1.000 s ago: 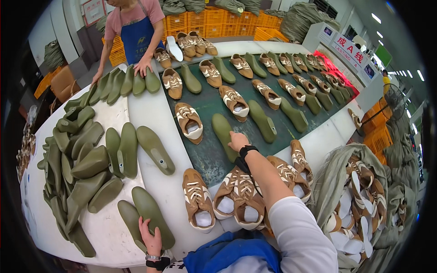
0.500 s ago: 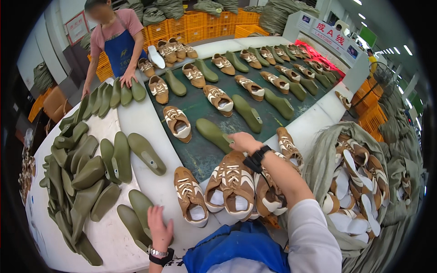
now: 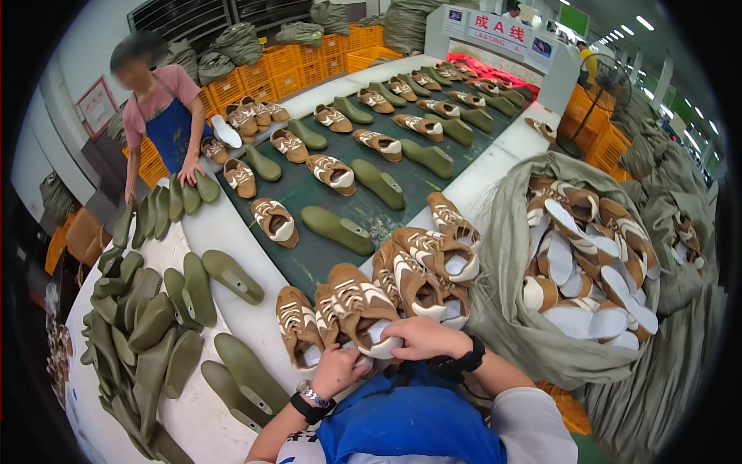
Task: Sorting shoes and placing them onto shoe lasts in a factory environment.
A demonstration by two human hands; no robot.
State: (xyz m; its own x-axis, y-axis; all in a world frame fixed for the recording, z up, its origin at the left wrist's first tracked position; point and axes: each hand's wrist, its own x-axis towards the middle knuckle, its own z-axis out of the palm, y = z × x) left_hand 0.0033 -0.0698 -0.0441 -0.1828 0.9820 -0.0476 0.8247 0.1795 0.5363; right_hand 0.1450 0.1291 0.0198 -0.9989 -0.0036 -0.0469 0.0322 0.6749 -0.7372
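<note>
Close in front of me, several brown sneakers [image 3: 294, 321] with white stripes and laces stand heel-toward me at the table's near edge. My right hand [image 3: 430, 340] is closed on the heel of one raised brown sneaker [image 3: 357, 298]. My left hand [image 3: 338, 371] is closed at the heels just beside it, on a brown sneaker [image 3: 326, 317] partly hidden under the raised one. A pair of olive shoe lasts [image 3: 249, 375] lies left of my left hand. Farther off, a single olive shoe last [image 3: 337, 229] rests on the green conveyor belt [image 3: 282, 259].
Rows of sneakers and lasts cover the belt. A heap of olive lasts [image 3: 151, 340] lies on the left. An open sack of sneakers [image 3: 495, 309] stands at right. Across the table, a person [image 3: 166, 116] in a blue apron touches a row of lasts. Orange crates [image 3: 286, 69] line the back.
My right hand has left the olive last on the belt and come back to the near sneakers. My left hand has moved right, from beside the lasts to the sneaker heels. One sneaker is now raised.
</note>
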